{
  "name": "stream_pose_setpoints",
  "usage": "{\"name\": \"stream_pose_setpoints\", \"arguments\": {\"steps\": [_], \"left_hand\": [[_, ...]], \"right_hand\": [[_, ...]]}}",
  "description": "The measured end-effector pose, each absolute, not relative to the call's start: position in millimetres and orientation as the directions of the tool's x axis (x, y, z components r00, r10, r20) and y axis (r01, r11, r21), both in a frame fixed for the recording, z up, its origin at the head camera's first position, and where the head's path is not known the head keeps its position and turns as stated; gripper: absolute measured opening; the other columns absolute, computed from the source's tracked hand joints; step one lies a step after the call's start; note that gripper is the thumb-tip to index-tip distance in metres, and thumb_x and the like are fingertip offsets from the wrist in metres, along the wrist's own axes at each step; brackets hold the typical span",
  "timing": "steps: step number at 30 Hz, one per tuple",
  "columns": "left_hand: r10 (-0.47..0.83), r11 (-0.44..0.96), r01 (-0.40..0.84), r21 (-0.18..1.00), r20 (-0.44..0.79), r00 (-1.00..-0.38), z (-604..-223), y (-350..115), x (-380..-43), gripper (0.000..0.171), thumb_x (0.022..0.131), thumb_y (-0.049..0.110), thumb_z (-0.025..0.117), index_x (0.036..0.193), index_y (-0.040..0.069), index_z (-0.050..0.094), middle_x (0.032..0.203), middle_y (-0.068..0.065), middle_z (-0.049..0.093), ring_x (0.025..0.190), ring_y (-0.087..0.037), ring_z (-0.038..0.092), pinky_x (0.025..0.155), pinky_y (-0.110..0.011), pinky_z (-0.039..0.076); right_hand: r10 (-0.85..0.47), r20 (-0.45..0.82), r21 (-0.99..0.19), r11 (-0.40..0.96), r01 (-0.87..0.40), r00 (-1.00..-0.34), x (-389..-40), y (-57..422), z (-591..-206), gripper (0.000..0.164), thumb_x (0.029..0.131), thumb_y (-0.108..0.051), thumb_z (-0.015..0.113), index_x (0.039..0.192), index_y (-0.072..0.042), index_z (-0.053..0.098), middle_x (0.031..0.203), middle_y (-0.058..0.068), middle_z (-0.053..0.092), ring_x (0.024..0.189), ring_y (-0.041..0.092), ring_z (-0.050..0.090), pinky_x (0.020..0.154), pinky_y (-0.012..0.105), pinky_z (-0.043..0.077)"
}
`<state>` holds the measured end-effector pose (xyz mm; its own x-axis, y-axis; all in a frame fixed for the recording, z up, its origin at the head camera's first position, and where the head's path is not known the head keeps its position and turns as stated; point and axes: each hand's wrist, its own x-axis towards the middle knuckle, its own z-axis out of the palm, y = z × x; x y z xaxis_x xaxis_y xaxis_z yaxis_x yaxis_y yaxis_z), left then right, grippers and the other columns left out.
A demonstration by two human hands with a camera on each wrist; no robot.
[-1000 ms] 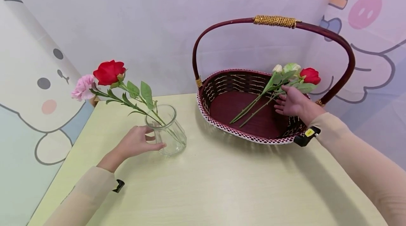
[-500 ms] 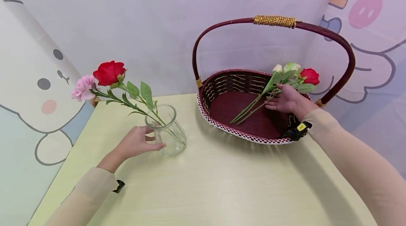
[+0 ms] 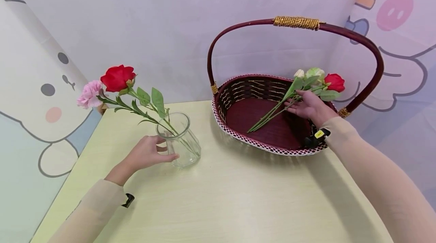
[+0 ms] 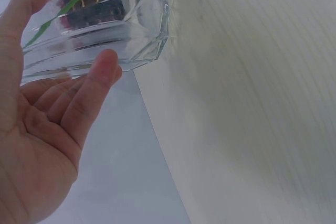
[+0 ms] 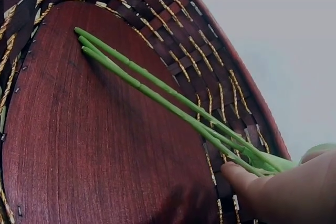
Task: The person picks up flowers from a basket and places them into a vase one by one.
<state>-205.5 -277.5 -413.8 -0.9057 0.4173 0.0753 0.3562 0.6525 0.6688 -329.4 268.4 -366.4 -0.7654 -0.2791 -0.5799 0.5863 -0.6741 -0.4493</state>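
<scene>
My left hand (image 3: 146,153) holds the side of a clear glass vase (image 3: 185,148), thumb in front and fingers round the far side. A red rose (image 3: 117,78) and a pink carnation (image 3: 89,94) lean left out of the vase, their stems inside it. My right hand (image 3: 310,106) reaches into the dark red basket (image 3: 238,111), fingers mostly extended against the green stems (image 5: 157,98) lying there. Those stems carry another red rose (image 3: 335,82) and pale white-green blooms (image 3: 315,72) over the back right rim. In the right wrist view, a fingertip (image 5: 231,170) lies right beside the stems.
The basket's tall arched handle (image 3: 369,44), bound with gold cord at the top, rises over the right arm. Both vase and basket stand on a pale wooden table (image 3: 221,197). A printed cloth backdrop (image 3: 163,27) hangs behind and at both sides.
My right hand has moved left and slightly inward along the stems, whose lower ends have drawn together. The left hand and vase have stayed in place.
</scene>
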Motion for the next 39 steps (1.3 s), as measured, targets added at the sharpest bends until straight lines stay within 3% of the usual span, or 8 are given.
{"name": "stream_pose_setpoints", "arguments": {"steps": [10,12,14,17,19,21,23,39], "left_hand": [[0.414,0.656,0.347,0.670,0.065,-0.908,-412.8,-276.8,-205.0,0.065,0.079,0.045,0.087,0.125,0.003,0.067,0.101,-0.002,0.073,0.096,-0.031,0.074,0.078,-0.044,0.063],[0.413,0.659,0.348,0.667,0.067,-0.908,-412.7,-276.9,-204.9,0.065,0.079,0.045,0.087,0.124,0.003,0.067,0.100,-0.002,0.073,0.095,-0.030,0.074,0.078,-0.044,0.063],[0.413,0.660,0.349,0.665,0.067,-0.908,-412.7,-276.9,-204.8,0.065,0.079,0.044,0.087,0.124,0.002,0.067,0.100,-0.003,0.073,0.095,-0.030,0.074,0.078,-0.044,0.063],[0.414,0.660,0.348,0.666,0.065,-0.908,-412.8,-277.0,-204.6,0.065,0.079,0.044,0.087,0.124,0.002,0.067,0.100,-0.003,0.073,0.095,-0.030,0.074,0.077,-0.045,0.063],[0.414,0.660,0.347,0.667,0.063,-0.908,-412.9,-277.0,-204.6,0.065,0.079,0.044,0.087,0.124,0.002,0.067,0.099,-0.002,0.073,0.095,-0.030,0.074,0.077,-0.045,0.063],[0.414,0.659,0.346,0.668,0.062,-0.908,-413.1,-277.1,-204.6,0.065,0.079,0.044,0.087,0.124,0.002,0.067,0.099,-0.002,0.073,0.095,-0.030,0.074,0.077,-0.045,0.063],[0.413,0.659,0.345,0.669,0.062,-0.908,-413.3,-277.3,-204.7,0.064,0.079,0.044,0.087,0.124,0.003,0.068,0.098,-0.002,0.073,0.095,-0.030,0.074,0.077,-0.044,0.063],[0.415,0.649,0.357,0.672,0.082,-0.906,-416.1,-278.4,-205.7,0.062,0.078,0.045,0.088,0.122,0.005,0.069,0.100,-0.002,0.073,0.094,-0.028,0.075,0.077,-0.043,0.064]], "right_hand": [[-0.348,-0.545,-0.549,-0.539,0.639,-0.763,-329.3,270.8,-375.7,0.029,0.110,-0.021,0.033,0.139,-0.015,0.035,0.168,-0.006,-0.008,0.153,0.013,-0.003,0.124,0.032,0.009],[-0.353,-0.535,-0.567,-0.523,0.636,-0.768,-329.6,270.8,-376.4,0.023,0.110,-0.019,0.035,0.129,-0.008,0.041,0.169,0.003,0.004,0.154,0.015,-0.001,0.124,0.033,0.011],[-0.369,-0.526,-0.570,-0.516,0.640,-0.766,-330.3,271.2,-377.1,0.021,0.109,-0.018,0.035,0.121,-0.003,0.046,0.160,0.016,0.030,0.153,0.016,0.004,0.124,0.033,0.013],[-0.387,-0.513,-0.577,-0.505,0.642,-0.766,-331.5,272.7,-378.7,0.029,0.109,-0.016,0.036,0.108,0.003,0.058,0.122,0.019,0.064,0.144,0.024,0.039,0.123,0.033,0.018],[-0.408,-0.495,-0.584,-0.499,0.641,-0.768,-332.0,273.6,-379.7,0.035,0.110,-0.014,0.035,0.103,0.005,0.062,0.103,0.020,0.070,0.125,0.027,0.060,0.122,0.032,0.021],[-0.416,-0.482,-0.590,-0.496,0.636,-0.771,-332.4,273.4,-380.4,0.039,0.110,-0.013,0.034,0.098,0.007,0.065,0.099,0.021,0.070,0.102,0.028,0.070,0.121,0.033,0.025],[-0.420,-0.475,-0.589,-0.501,0.634,-0.773,-332.6,273.0,-380.9,0.040,0.110,-0.011,0.034,0.097,0.008,0.066,0.098,0.021,0.071,0.095,0.028,0.072,0.120,0.033,0.029],[-0.388,-0.480,-0.615,-0.490,0.617,-0.787,-329.7,270.4,-378.1,0.038,0.110,-0.009,0.032,0.098,0.006,0.065,0.096,0.020,0.071,0.095,0.026,0.072,0.120,0.034,0.028]]}}
